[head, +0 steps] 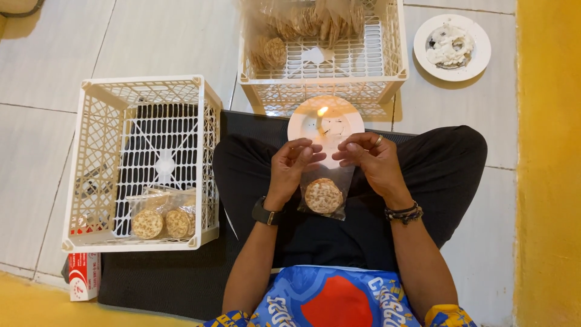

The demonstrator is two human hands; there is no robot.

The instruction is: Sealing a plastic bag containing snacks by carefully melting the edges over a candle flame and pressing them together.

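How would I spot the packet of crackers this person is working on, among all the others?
Start at the person's black-trousered lap, just below the small plate with a lit candle. The packet hangs there, its top pinched by the left hand and right hand. Unlike the packets lying in the white crate, it is held up.

You are looking down at a floor (pixel 54 54) of large pale grey tiles with thin dark grout lines. A black mat (pixel 169 278) lies across the tiles below you. A yellow wall (pixel 548 163) runs along the right edge, and a yellow strip (pixel 36 303) crosses the lower left corner. The light is soft and even, with faint shadows on the tiles.
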